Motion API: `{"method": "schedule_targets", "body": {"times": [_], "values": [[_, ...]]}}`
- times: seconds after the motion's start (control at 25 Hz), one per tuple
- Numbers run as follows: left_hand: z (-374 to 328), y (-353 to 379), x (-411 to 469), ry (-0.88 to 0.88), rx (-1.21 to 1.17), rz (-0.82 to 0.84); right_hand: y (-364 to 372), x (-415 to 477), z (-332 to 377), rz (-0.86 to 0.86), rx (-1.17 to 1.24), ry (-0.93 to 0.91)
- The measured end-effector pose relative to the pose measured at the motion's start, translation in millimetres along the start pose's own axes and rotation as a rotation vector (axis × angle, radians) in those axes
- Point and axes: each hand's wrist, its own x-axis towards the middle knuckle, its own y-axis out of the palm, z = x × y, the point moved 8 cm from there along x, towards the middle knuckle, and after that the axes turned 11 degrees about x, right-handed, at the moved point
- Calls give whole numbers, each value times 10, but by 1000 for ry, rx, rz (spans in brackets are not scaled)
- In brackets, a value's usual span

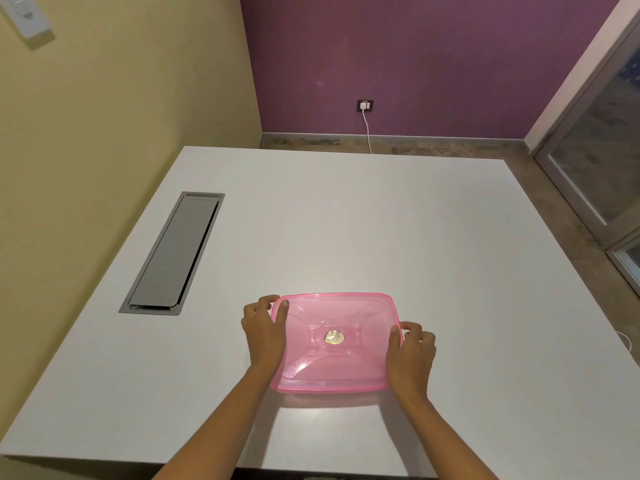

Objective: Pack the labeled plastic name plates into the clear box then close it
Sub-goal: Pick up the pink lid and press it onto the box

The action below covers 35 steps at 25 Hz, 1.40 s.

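We see pink box [335, 342] with lid on, near middle of desk [346, 220], long axis left-right. Our left hand [265, 332] grips left edge, right hand [410, 353] grips right edge; both equally near. No name plates visible
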Motion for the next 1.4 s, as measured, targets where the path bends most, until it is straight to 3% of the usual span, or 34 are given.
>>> {"method": "schedule_targets", "body": {"times": [0.24,0.44,0.64,0.84,1.08,1.28,1.4], "values": [[-54,17,-20,13,-22,17,265,524,290,211,-17,14],[-49,7,-1,21,-14,19,519,739,482,344,-245,-40],[-43,9,12,21,-22,10,541,771,418,286,-247,36],[-40,13,58,-19,16,16,556,764,435,264,-324,-46],[-110,117,388,-104,331,123,557,745,489,257,-410,-156],[-178,212,575,-178,448,182,545,722,537,241,-469,-225],[-197,275,590,-72,575,192,551,722,529,238,-476,-233]]}}
